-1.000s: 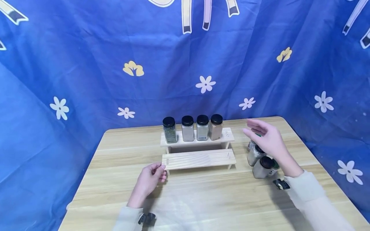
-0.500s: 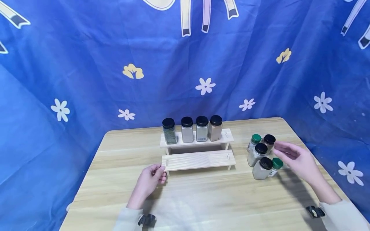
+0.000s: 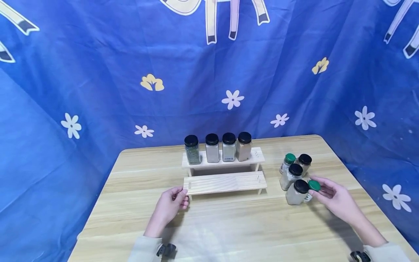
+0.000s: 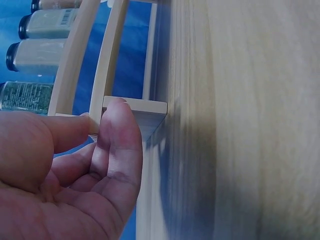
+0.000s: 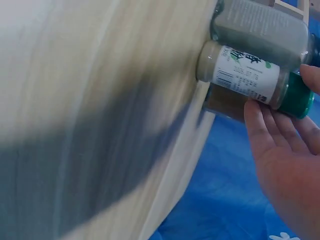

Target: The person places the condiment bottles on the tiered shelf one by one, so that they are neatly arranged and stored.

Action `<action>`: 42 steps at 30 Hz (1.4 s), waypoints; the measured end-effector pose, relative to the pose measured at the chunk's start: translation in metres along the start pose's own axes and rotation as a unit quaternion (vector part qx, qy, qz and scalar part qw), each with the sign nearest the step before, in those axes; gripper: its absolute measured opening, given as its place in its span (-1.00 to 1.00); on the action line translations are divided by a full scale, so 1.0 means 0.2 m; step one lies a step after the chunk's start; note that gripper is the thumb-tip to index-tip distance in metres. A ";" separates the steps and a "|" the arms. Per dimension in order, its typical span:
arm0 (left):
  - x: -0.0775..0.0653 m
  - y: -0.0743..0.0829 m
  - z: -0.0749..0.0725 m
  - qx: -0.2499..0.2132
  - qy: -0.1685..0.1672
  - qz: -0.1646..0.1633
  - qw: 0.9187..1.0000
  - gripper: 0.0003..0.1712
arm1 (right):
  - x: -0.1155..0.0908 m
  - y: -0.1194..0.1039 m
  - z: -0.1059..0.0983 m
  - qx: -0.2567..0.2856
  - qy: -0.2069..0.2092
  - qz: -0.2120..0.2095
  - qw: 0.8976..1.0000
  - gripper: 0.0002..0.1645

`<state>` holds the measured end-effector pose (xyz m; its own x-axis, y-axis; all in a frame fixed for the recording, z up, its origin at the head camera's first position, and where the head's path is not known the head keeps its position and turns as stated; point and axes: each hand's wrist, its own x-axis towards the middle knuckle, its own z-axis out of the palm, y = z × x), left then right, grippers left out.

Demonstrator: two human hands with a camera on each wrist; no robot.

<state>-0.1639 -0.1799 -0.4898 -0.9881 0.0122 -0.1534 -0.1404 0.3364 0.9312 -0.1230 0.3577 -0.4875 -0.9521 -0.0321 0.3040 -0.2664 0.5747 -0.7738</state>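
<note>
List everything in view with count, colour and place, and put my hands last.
Table: 1, light wood, under everything.
Upper shelf: 1, pale wood, behind.
Lower shelf: 1, pale wood, in front.
Shelf jars: 4, black lids, on the upper shelf.
Table jars: 3, black lids, clustered right of the shelves.
Green-lidded jars: 2, white labels, in that cluster.
Cloth: count unclear, blue, behind and beside the table.
Printed flowers: 6 whole, white, on the cloth.
Printed plants: 2, yellow, on the cloth.
Printed legs: several, pale, along the top.
Wrist devices: 2, black, one per wrist.
Sleeves: 2, whitish, on the forearms.
Left hand: 1, bare, pinching the lower shelf's left end.
Right hand: 1, bare, holding the nearer green lid.
</note>
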 end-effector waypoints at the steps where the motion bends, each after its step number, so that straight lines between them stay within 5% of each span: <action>1: 0.00 0.00 0.00 -0.002 0.000 0.000 1.000 -0.59 | 0.00 0.01 0.00 0.002 -0.001 0.002 1.000 -0.37; 17: 0.00 0.00 0.00 -0.004 -0.001 -0.004 1.000 -0.58 | 0.00 0.04 -0.02 -0.023 -0.006 0.012 1.000 -0.52; 32: 0.01 0.00 -0.01 0.001 -0.005 0.000 1.000 -0.60 | 0.20 -0.19 -0.26 -0.069 0.076 -0.010 0.995 -0.52; 42: 0.01 0.01 -0.01 -0.001 -0.012 -0.001 1.000 -0.61 | 0.37 -0.37 -0.18 -0.039 0.059 -0.022 0.997 -0.55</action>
<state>-0.1670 -0.1819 -0.4875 -0.9861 0.0336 -0.1626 -0.1421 0.3354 0.9313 -0.1688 0.3422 -0.3863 -0.9144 0.0342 0.4034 -0.2913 0.6365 -0.7141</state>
